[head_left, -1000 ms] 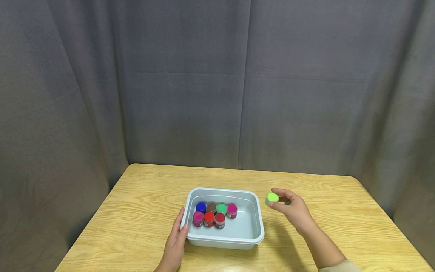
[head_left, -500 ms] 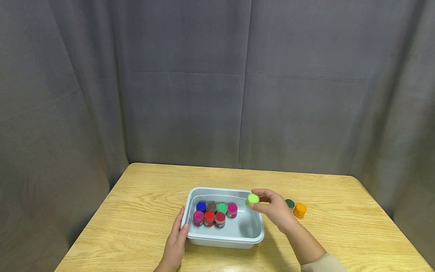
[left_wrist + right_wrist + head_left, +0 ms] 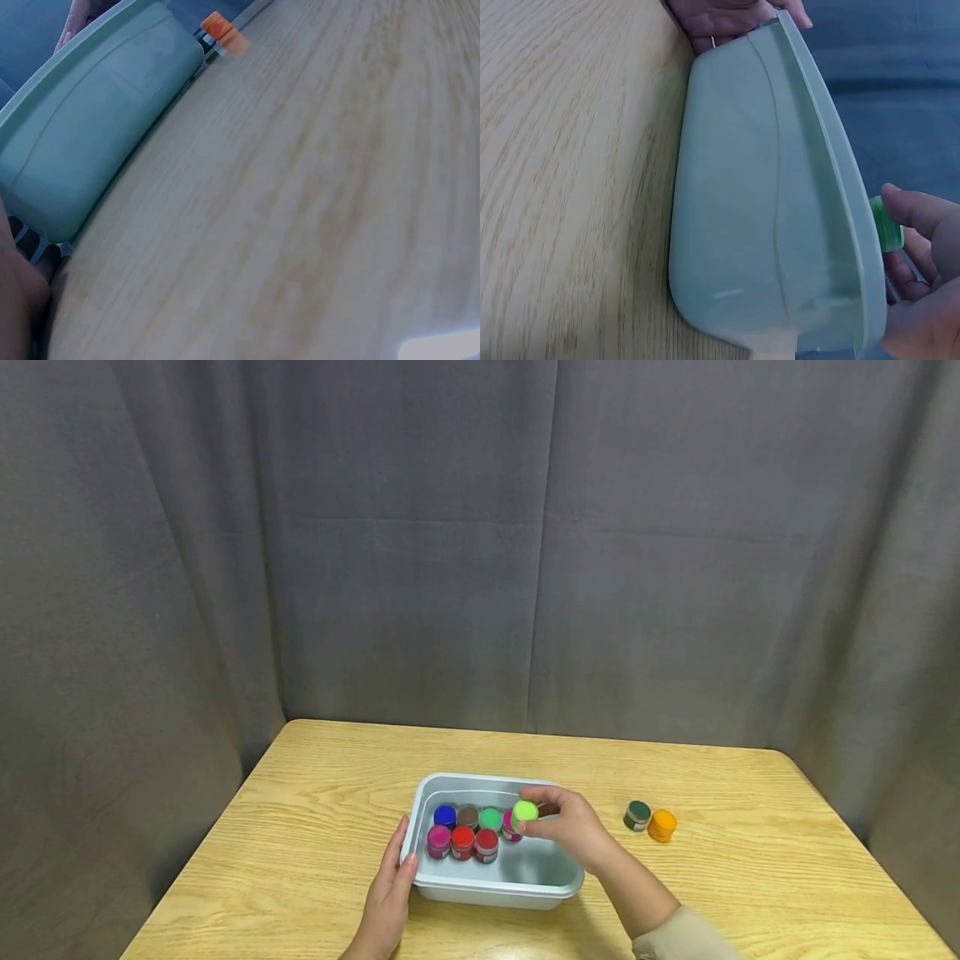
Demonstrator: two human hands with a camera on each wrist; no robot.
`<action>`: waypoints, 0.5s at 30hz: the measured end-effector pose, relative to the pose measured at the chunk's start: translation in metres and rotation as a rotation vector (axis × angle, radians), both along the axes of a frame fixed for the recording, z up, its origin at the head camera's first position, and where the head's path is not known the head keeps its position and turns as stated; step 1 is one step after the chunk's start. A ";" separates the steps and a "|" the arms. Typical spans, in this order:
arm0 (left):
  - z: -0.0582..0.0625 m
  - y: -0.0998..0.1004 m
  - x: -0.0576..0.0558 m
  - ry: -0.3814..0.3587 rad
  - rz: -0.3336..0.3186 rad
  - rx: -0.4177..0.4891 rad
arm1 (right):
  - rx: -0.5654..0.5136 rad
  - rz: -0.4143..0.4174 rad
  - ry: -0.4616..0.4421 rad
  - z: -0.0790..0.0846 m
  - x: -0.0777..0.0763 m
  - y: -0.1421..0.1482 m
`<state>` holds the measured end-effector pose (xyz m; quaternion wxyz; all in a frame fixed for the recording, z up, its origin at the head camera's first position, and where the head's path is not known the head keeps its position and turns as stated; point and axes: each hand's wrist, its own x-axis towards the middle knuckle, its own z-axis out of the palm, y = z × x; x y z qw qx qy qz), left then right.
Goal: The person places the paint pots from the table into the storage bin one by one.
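Observation:
A light grey-blue plastic tub [image 3: 491,897] stands on the table with several small paint jars inside, among them a blue jar [image 3: 445,816], a red jar [image 3: 462,842] and a green jar [image 3: 491,820]. My left hand [image 3: 387,893] holds the tub's left side, thumb at the rim and fingers along the outer wall. Over the tub, my right hand [image 3: 567,827] pinches a yellow-green paint jar [image 3: 526,812] between thumb and fingers. That jar partly covers a magenta jar [image 3: 511,832]. In the right wrist view the pinched green jar [image 3: 887,225] shows just beyond the rim.
To the right of the tub, a dark green jar [image 3: 637,815] and an orange jar [image 3: 662,825] stand close together on the wooden table [image 3: 315,827]. Grey curtains [image 3: 405,610] hang behind the table and at both sides.
My right hand has carried the yellow-green jar leftward from beside the tub to over its inside, uncovering the dark green and orange jars. The left hand stays at the tub's side.

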<state>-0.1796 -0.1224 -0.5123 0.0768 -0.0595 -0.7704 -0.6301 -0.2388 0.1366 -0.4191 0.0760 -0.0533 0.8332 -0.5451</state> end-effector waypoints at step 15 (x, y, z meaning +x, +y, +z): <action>-0.001 0.001 -0.001 0.002 0.023 -0.011 | 0.101 0.041 0.014 -0.007 -0.002 -0.020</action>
